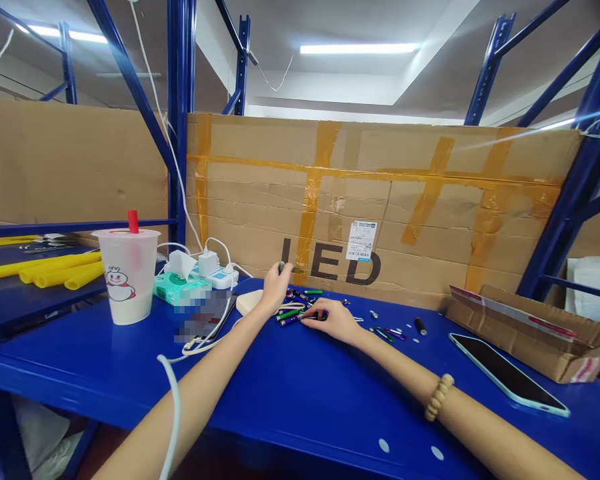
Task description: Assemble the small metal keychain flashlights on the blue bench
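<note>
Just before the LED carton (430, 200), left hand (275, 287) fingers pinch a dark cylinder (281, 267), right hand (334, 320) fingers clamp a pen (292, 321) in the heap (300, 301), which likely needs careful singling out.

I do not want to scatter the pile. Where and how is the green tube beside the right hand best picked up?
Probably pinch the green tube at its middle, from above, across its two long sides. It lies flat on the blue table, length running roughly left to right, and other small tubes crowd it, so a sideways approach would likely push them.
</note>
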`<state>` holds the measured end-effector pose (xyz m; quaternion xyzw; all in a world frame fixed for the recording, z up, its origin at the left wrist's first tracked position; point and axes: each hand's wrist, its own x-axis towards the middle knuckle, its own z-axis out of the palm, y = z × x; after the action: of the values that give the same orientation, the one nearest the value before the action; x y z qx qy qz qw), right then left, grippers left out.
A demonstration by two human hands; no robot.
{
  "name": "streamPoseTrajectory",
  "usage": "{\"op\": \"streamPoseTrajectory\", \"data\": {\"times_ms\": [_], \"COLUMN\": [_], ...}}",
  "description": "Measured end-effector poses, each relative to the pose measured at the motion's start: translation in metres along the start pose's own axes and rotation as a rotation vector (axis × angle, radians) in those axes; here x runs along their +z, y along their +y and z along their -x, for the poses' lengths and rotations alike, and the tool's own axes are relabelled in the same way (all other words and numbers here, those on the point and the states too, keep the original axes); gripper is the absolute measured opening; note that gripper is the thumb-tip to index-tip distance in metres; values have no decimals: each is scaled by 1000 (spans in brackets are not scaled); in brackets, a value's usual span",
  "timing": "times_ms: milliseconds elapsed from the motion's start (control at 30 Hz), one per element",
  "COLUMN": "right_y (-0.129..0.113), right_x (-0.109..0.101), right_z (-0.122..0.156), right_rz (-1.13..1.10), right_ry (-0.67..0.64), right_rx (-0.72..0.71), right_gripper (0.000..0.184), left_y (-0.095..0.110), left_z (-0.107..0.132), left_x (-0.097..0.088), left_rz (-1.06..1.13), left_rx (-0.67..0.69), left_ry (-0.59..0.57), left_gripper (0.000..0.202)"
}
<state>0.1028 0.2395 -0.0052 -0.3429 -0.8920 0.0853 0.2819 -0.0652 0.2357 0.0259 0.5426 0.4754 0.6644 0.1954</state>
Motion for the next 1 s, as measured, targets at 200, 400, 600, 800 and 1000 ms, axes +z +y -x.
{"op": "streamPoseTrajectory", "data": {"times_ms": [200, 400, 600, 800, 1000], "right_y": [-13, -7, 7, -4, -15], "right_x": [6, -5, -15, -18, -15], "right_z": [9, 20, 31, 34, 36], "right_rz": [186, 266, -83, -150, 37], "right_ry": [-18, -50, 239, 538, 487], "right_rx": [76, -91, -108, -342, -653], "right_gripper": [14, 10, 10, 15, 17], "left_y": [-9, -14, -23, -30, -20], "left_z": [21, 25, 24, 27, 40], "left_x": [10, 8, 8, 15, 25], "left_rz": [-335, -426, -556, -520, -436], "left_rx": [129, 51, 187, 338, 239], "left_ry": [-540, -599, -675, -698, -741], "left_gripper": [23, 26, 32, 30, 11]}}
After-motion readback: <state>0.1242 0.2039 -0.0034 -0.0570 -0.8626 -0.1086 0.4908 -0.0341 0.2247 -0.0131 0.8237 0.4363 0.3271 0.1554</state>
